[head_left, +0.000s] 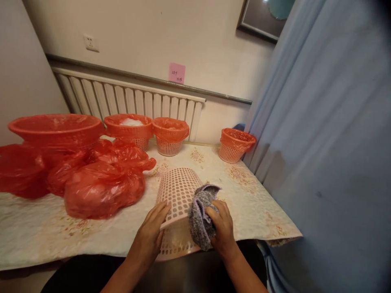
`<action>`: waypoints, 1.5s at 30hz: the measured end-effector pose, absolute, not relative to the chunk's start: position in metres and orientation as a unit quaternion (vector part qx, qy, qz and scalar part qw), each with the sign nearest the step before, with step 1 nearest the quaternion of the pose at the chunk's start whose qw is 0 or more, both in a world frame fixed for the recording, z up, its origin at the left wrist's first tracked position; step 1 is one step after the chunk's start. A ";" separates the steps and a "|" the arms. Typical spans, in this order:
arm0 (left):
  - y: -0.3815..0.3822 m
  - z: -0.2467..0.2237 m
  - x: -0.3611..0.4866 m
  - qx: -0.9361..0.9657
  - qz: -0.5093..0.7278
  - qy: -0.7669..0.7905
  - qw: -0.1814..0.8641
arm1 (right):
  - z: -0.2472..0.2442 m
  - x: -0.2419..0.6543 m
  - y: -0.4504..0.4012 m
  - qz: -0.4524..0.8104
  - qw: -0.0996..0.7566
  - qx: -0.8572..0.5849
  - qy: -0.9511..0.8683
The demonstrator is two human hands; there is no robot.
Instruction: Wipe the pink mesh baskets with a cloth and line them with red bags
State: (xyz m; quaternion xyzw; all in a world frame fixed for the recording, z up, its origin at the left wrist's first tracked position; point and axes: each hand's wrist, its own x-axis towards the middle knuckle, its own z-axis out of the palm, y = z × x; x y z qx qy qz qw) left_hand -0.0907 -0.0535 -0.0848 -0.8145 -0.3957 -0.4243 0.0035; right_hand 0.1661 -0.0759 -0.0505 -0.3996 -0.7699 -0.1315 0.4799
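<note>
A pale pink perforated basket [179, 189] lies on its side at the front edge of the table, its open mouth facing me. My left hand [150, 232] grips the left side of its rim, with the thumb by the opening. A grey cloth with a purple edge [201, 221] is bunched in my right hand [221, 228], against the right side of the basket's rim. The cloth hides part of the rim there.
Full red plastic bags [105, 185] lie on the flowered tablecloth [244, 211] at the left. Behind stand a wide red-lined basin [58, 130] and red-lined baskets [169, 140], another [233, 150] at back right. A blue curtain [320, 162] hangs right; a radiator [131, 95] is behind.
</note>
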 end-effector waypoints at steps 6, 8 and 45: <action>-0.054 -0.092 -0.101 -0.799 -0.439 -0.411 -0.010 | -0.093 0.190 -0.076 -0.047 0.578 -0.470 -0.666; -0.054 -0.095 -0.107 -0.793 -0.442 -0.420 -0.017 | -0.115 0.194 -0.077 -0.004 0.604 -0.531 -0.594; -0.076 -0.005 0.007 -0.584 -0.447 -0.393 -0.553 | -0.075 0.126 -0.131 -0.026 0.566 -0.501 -0.654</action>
